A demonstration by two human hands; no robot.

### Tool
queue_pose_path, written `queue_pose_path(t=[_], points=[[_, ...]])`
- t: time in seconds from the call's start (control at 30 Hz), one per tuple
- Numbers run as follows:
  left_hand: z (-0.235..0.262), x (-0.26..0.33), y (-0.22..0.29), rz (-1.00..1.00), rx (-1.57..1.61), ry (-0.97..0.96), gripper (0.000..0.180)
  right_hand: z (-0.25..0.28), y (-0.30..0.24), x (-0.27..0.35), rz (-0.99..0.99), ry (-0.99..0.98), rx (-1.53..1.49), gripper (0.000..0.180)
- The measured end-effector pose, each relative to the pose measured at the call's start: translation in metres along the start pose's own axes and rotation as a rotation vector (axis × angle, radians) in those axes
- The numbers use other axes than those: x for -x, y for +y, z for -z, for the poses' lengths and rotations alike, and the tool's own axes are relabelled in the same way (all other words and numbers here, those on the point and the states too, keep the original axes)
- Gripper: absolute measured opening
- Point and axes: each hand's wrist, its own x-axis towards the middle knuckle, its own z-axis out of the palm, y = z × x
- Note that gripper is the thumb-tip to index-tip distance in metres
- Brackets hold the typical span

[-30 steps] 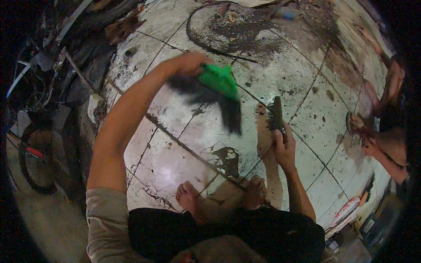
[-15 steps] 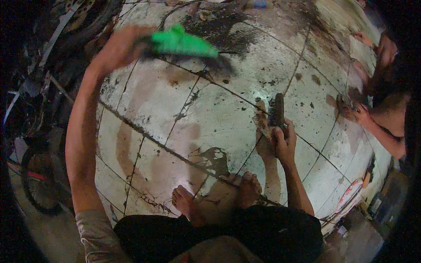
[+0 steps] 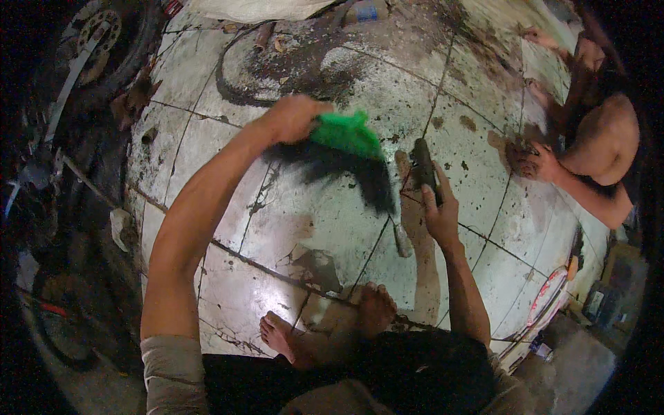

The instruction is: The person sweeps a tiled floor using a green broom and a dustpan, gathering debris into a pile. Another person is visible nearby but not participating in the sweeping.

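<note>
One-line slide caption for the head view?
Left hand holds a green broom, right hand a dark brush, over stained tiles.

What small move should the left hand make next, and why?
Perhaps guide the green broom head slightly leftward, away from the dark brush. The left hand grips the broom head, and its black bristles fan out close to the brush that the right hand holds, so a little more room seems useful.
</note>
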Motion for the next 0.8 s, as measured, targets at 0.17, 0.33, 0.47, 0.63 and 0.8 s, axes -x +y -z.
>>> queue_pose_path(t=[0.17, 0.33, 0.47, 0.63, 0.8], points=[[0.041, -0.076, -0.054, 0.36, -0.302, 0.184, 0.042, 0.012, -0.011, -0.007, -0.203, 0.141, -0.268, 0.052], [0.08, -0.089, -0.068, 0.45, -0.425, 0.458, 0.038, 0.01, 0.004, -0.011, -0.194, 0.171, -0.315, 0.052], [0.138, -0.072, -0.056, 0.417, -0.354, 0.15, 0.051, 0.002, -0.022, -0.011, -0.052, -0.036, -0.048, 0.055], [0.153, 0.032, 0.008, 0.123, -0.242, 0.135, 0.045, -0.028, -0.045, 0.004, 0.024, -0.342, 0.398, 0.072], [0.124, 0.143, 0.081, 0.607, 0.347, 0.031, 0.034, -0.04, -0.024, -0.095, 0.078, -0.142, 0.48, 0.082]])
